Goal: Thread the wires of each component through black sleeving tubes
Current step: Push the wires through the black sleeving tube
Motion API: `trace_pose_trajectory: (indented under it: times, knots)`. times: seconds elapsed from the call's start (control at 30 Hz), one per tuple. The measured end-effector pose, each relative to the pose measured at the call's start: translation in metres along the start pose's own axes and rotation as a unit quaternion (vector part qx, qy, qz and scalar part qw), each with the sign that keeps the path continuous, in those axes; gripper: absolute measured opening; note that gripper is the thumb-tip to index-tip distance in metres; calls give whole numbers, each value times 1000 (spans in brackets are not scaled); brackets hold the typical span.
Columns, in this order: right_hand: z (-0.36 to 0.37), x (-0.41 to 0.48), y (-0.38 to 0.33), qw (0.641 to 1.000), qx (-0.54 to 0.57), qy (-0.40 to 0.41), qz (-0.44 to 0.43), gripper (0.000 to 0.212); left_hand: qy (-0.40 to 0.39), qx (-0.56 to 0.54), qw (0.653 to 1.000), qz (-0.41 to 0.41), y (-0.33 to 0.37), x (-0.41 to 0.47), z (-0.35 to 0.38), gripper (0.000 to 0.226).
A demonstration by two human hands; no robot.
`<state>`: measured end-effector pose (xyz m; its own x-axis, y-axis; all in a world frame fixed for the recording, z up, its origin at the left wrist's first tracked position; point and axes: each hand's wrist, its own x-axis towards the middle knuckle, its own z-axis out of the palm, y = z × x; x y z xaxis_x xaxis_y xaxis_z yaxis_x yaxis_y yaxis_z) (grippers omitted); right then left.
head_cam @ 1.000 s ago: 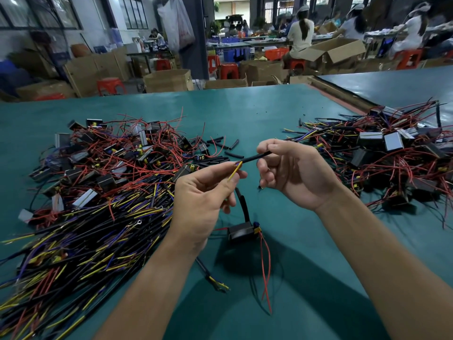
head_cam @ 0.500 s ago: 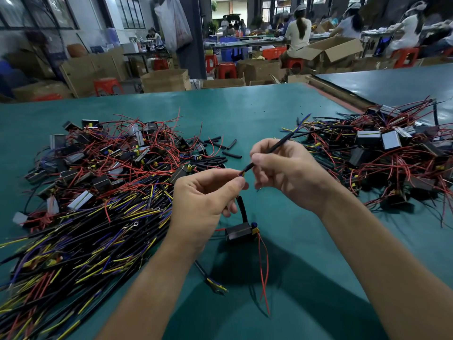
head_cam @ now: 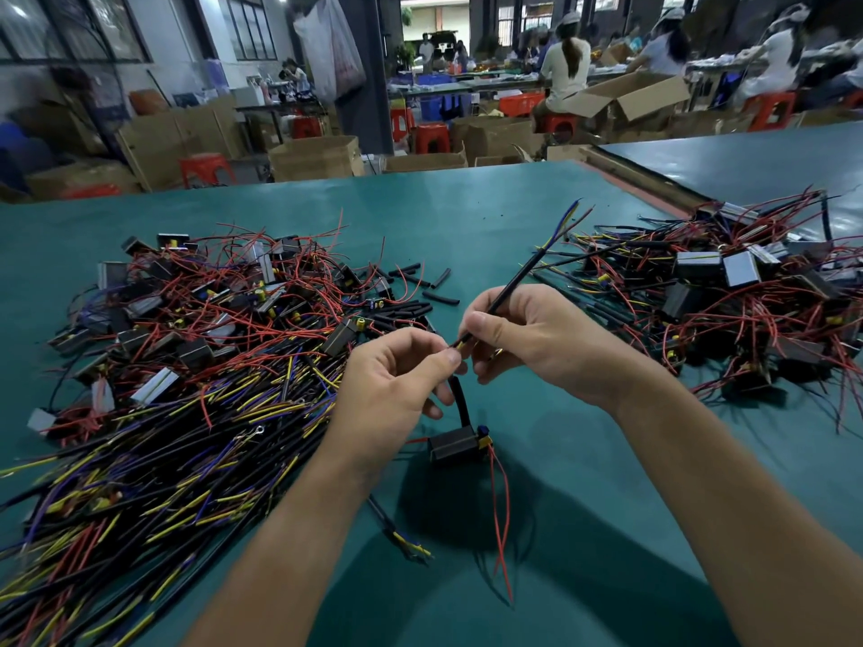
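Note:
My right hand (head_cam: 532,336) pinches a thin black sleeving tube (head_cam: 513,284) that slants up and to the right. Blue, yellow and red wire ends (head_cam: 570,216) stick out of its far end. My left hand (head_cam: 397,375) pinches the wires (head_cam: 460,344) just below the tube's near end, fingertips nearly touching those of the right hand. Below the hands a small black component (head_cam: 455,445) rests on the green table (head_cam: 467,217), with a black sleeved lead rising toward my left hand and loose red wires (head_cam: 502,520) trailing toward me.
A big heap of components and sleeved wires (head_cam: 163,389) covers the table's left side. Short loose black tubes (head_cam: 415,301) lie behind my hands. Another pile of components (head_cam: 728,296) sits at the right. Boxes, red stools and seated people fill the background.
The tube has slid along the wires toward my left hand; coloured wire ends now stick out far beyond its upper end. Both hands stayed close together.

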<state>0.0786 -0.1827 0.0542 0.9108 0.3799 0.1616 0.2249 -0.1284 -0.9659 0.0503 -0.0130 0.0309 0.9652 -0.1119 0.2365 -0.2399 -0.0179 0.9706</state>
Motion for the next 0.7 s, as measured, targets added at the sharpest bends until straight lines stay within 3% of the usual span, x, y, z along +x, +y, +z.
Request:
trace_pose_trajectory:
  times: [0.3, 0.7]
  knots:
    - [2, -1, -2, 1000, -13, 9, 3, 21, -2, -25, 999, -21, -4, 1, 0, 14]
    - [2, -1, 1, 997, -46, 44, -37, 15, 34, 15, 999, 32, -4, 2, -2, 10]
